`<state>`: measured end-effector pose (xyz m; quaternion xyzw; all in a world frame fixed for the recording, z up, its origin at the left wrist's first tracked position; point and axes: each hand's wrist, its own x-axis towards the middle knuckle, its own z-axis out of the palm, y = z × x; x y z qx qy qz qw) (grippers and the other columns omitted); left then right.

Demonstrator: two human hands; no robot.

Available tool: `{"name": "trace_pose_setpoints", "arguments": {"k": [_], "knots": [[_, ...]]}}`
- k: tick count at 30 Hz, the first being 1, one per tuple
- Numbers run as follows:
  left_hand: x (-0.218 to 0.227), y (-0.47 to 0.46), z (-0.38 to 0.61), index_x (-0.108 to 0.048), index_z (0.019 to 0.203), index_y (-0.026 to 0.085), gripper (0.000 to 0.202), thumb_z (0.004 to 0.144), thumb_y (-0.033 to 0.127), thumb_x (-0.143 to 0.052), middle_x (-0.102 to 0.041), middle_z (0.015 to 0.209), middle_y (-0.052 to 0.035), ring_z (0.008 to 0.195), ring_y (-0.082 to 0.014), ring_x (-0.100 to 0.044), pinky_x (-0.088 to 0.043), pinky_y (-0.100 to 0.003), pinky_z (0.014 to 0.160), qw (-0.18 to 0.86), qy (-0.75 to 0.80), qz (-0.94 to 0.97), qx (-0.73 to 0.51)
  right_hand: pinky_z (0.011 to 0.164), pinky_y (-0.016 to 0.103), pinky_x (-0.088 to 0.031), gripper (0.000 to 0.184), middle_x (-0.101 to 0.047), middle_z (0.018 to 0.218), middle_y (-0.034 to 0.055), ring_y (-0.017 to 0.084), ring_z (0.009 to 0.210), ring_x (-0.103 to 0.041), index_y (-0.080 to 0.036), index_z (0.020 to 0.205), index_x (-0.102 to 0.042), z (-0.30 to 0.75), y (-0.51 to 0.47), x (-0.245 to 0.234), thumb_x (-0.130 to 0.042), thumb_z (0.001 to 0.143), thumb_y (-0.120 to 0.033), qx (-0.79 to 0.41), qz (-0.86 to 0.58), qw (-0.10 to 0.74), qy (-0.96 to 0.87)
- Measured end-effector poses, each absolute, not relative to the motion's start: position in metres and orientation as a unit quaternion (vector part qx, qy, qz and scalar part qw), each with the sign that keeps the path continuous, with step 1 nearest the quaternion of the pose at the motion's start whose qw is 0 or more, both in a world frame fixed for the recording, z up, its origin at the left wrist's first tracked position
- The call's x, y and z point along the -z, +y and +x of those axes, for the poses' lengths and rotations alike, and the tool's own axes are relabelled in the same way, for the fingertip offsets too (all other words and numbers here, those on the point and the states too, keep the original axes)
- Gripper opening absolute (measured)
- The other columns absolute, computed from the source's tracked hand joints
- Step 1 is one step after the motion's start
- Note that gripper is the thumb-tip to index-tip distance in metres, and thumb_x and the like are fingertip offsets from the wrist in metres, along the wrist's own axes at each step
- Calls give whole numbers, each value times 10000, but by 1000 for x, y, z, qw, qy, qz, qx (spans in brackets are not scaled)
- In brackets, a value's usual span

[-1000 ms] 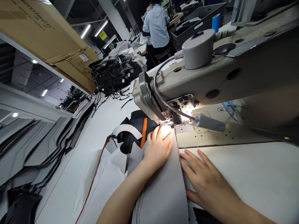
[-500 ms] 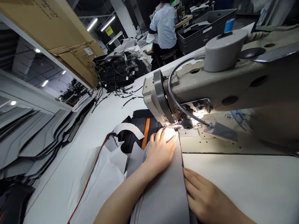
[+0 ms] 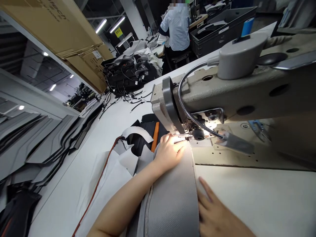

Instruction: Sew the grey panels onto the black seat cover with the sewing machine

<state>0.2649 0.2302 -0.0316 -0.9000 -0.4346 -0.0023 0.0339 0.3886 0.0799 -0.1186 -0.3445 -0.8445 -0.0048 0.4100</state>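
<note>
My left hand (image 3: 169, 153) lies flat with fingers together on a strip of grey ribbed fabric (image 3: 172, 197), pressing it down right at the needle (image 3: 187, 138) of the sewing machine (image 3: 234, 89). My right hand (image 3: 217, 214) rests open on the white table, fingers stretched along the fabric's right edge, partly cut off by the frame. A black piece with an orange stripe (image 3: 155, 132) trails out behind the needle, with white cut pieces (image 3: 137, 133) beside it.
A gooseneck lamp (image 3: 234, 143) lights the needle area. Stacks of grey and black cut parts (image 3: 37, 148) lie at left, a black heap with straps (image 3: 128, 77) at the back, cardboard boxes (image 3: 61, 29) above. Another person in a light shirt (image 3: 177, 28) sits far off. A red cord (image 3: 98, 184) crosses the table.
The fabric has fed forward under the needle with my left hand following it. My right hand has slid back toward me, lower in the frame. The view has shifted slightly.
</note>
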Motion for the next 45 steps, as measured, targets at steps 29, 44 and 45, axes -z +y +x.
{"name": "trace_pose_setpoints", "arguments": {"k": [29, 44, 45], "knots": [[-13, 199, 273, -457, 1329, 250, 434, 944, 401, -329, -393, 1421, -82, 1344, -282, -264, -163, -560, 1098, -51, -413, -898, -143, 594, 226, -437, 406, -431, 469, -25, 92, 467, -392, -172, 472, -389, 368, 56, 57, -343, 831, 13, -7, -271, 615, -740], [18, 230, 258, -501, 1300, 307, 387, 944, 315, -349, -423, 1349, -60, 1297, -282, -300, -132, -519, 1111, -23, -402, -913, -67, 919, 425, -468, 319, -678, 868, 77, 233, 971, -599, -197, 797, -674, 366, 75, 103, -408, 756, -26, 10, -384, 511, -769], [15, 229, 260, -505, 1297, 307, 387, 945, 313, -344, -420, 1352, -55, 1299, -283, -298, -125, -517, 1114, -29, -408, -910, -71, 930, 482, -448, 279, -676, 854, 79, 263, 976, -592, -197, 774, -675, 366, 78, 101, -437, 756, -52, 11, -385, 501, -775]]}}
